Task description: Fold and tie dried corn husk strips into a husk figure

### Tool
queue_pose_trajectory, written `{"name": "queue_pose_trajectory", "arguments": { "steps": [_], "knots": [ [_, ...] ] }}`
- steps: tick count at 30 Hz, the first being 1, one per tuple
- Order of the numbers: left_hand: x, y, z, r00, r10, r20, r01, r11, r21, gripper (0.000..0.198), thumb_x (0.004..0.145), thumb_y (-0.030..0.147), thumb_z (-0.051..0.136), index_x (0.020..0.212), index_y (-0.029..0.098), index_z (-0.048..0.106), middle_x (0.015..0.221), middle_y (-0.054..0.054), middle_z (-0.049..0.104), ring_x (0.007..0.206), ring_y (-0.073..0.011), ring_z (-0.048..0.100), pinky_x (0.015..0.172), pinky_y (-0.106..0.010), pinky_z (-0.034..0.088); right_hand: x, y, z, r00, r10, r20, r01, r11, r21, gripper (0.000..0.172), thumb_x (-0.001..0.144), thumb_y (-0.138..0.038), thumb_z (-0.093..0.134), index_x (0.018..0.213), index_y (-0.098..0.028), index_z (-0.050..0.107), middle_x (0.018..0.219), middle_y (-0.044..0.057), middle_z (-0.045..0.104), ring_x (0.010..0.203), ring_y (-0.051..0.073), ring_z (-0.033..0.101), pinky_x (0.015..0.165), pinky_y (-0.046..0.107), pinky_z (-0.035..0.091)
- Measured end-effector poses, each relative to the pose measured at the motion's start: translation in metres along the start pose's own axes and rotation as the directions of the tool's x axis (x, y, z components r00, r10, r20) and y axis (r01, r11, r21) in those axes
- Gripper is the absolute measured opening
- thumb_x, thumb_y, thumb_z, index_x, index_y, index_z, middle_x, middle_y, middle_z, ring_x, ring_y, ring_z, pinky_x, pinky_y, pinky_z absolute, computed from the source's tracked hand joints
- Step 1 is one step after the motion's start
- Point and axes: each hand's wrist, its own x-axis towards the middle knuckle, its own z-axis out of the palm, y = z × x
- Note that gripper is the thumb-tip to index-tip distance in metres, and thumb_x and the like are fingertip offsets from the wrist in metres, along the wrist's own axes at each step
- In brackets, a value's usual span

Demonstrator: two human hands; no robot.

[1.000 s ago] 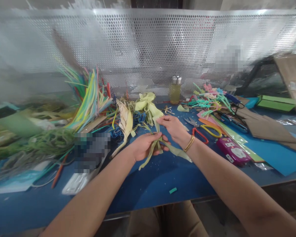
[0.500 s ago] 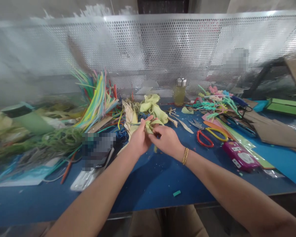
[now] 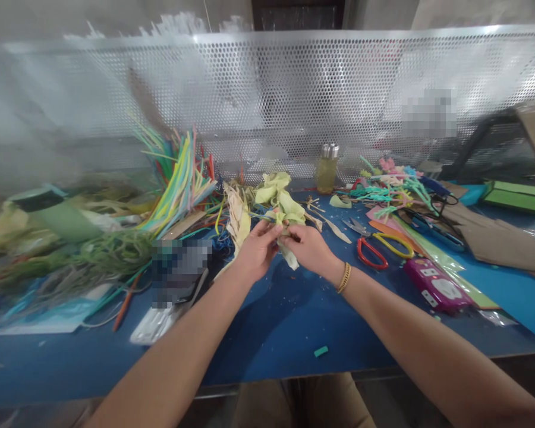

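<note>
My left hand (image 3: 255, 251) and my right hand (image 3: 310, 248) meet at the middle of the blue table (image 3: 267, 324), both closed on pale green leaf strips (image 3: 282, 203). The strips bunch up above my fingers and a short end hangs below my right hand. A gold bracelet (image 3: 343, 277) circles my right wrist. A dried yellow husk bundle (image 3: 238, 217) lies just left of my left hand.
Coloured plastic strips (image 3: 178, 178) and green string (image 3: 111, 249) pile up at the left. Red and yellow scissors (image 3: 374, 249), a pink case (image 3: 430, 284), a small jar (image 3: 327, 168), brown paper (image 3: 494, 238) and green sheets lie right. A perforated metal screen (image 3: 294, 95) stands behind.
A second ago my hands held long strips low over the table. They have since moved up to the leaf pile and drawn close together, bunching the strips.
</note>
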Motion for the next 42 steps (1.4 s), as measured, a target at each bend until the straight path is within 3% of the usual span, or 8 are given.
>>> {"name": "queue_pose_trajectory", "arguments": {
  "steps": [4, 9, 19, 29, 32, 35, 39, 42],
  "knots": [
    [0.001, 0.002, -0.001, 0.999, 0.018, 0.047, -0.017, 0.999, -0.042, 0.052, 0.063, 0.017, 0.082, 0.111, 0.026, 0.064, 0.085, 0.003, 0.067, 0.076, -0.0113, 0.063, 0.070, -0.023, 0.048, 0.001, -0.001, 0.002, 0.988, 0.112, 0.108, -0.139, 0.948, 0.287, 0.025, 0.079, -0.033, 0.055, 0.061, -0.019, 0.046, 0.056, -0.006, 0.038, 0.053, 0.008, 0.033, 0.052, 0.024, 0.028],
    [0.004, 0.003, -0.001, 0.992, 0.105, -0.066, -0.110, 0.992, -0.064, 0.054, 0.058, 0.017, 0.085, 0.108, 0.023, 0.066, 0.078, 0.003, 0.069, 0.066, -0.0096, 0.062, 0.063, -0.021, 0.048, -0.002, -0.005, 0.001, 0.970, 0.142, 0.196, -0.208, 0.905, 0.372, 0.027, 0.077, -0.036, 0.057, 0.062, -0.019, 0.043, 0.056, -0.007, 0.035, 0.053, 0.007, 0.030, 0.050, 0.023, 0.025],
    [0.010, -0.002, -0.006, 0.973, 0.165, -0.163, -0.184, 0.977, -0.107, 0.041, 0.061, 0.018, 0.084, 0.099, 0.017, 0.069, 0.081, -0.001, 0.070, 0.065, -0.0078, 0.061, 0.063, -0.019, 0.049, -0.006, -0.012, 0.002, 0.967, -0.017, 0.253, -0.005, 0.996, 0.086, 0.029, 0.079, -0.024, 0.055, 0.057, -0.019, 0.036, 0.054, -0.007, 0.032, 0.053, 0.007, 0.030, 0.052, 0.025, 0.022],
    [0.006, 0.001, -0.005, 0.985, 0.006, -0.172, -0.032, 0.989, -0.144, 0.031, 0.072, 0.019, 0.077, 0.102, 0.018, 0.067, 0.072, 0.000, 0.067, 0.061, -0.0088, 0.061, 0.057, -0.018, 0.046, -0.008, -0.014, 0.001, 0.947, -0.052, 0.317, 0.106, 0.982, -0.156, 0.031, 0.078, -0.019, 0.057, 0.054, -0.017, 0.038, 0.052, -0.006, 0.036, 0.051, 0.007, 0.029, 0.054, 0.027, 0.019],
    [0.005, 0.002, -0.005, 0.995, -0.013, -0.102, 0.003, 0.994, -0.106, 0.033, 0.076, 0.029, 0.075, 0.106, 0.019, 0.065, 0.074, -0.001, 0.068, 0.063, -0.0117, 0.063, 0.060, -0.023, 0.049, -0.008, -0.017, -0.003, 0.961, -0.040, 0.274, 0.090, 0.981, -0.174, 0.034, 0.082, -0.029, 0.058, 0.054, -0.017, 0.042, 0.053, -0.005, 0.040, 0.051, 0.008, 0.031, 0.053, 0.027, 0.020],
    [0.006, 0.003, -0.006, 0.999, -0.025, -0.028, 0.023, 0.996, -0.091, 0.035, 0.081, 0.037, 0.070, 0.110, 0.019, 0.063, 0.083, -0.004, 0.071, 0.073, -0.0159, 0.066, 0.069, -0.029, 0.052, -0.005, -0.013, -0.009, 0.992, -0.008, 0.123, 0.022, 0.993, -0.116, 0.039, 0.089, -0.043, 0.050, 0.060, -0.018, 0.049, 0.056, -0.003, 0.047, 0.052, 0.009, 0.038, 0.053, 0.026, 0.025],
    [0.006, 0.000, -0.003, 0.999, -0.034, 0.026, 0.037, 0.993, -0.108, 0.033, 0.084, 0.038, 0.066, 0.110, 0.016, 0.065, 0.095, -0.007, 0.072, 0.087, -0.0186, 0.067, 0.080, -0.031, 0.052, 0.002, 0.000, -0.011, 0.989, -0.044, -0.142, 0.025, 0.990, -0.138, 0.013, 0.082, -0.031, 0.060, 0.083, -0.018, 0.062, 0.081, 0.003, 0.065, 0.073, 0.015, 0.056, 0.067, 0.027, 0.040],
    [0.004, -0.002, -0.001, 0.994, -0.088, 0.061, 0.092, 0.993, -0.068, 0.038, 0.083, 0.042, 0.066, 0.110, 0.016, 0.067, 0.097, -0.009, 0.072, 0.089, -0.0210, 0.066, 0.082, -0.034, 0.051, 0.005, 0.008, -0.008, 0.969, -0.142, -0.203, 0.103, 0.976, -0.190, 0.019, 0.076, -0.024, 0.066, 0.095, -0.019, 0.066, 0.094, 0.006, 0.068, 0.090, 0.020, 0.059, 0.081, 0.032, 0.044]
  ]
}}
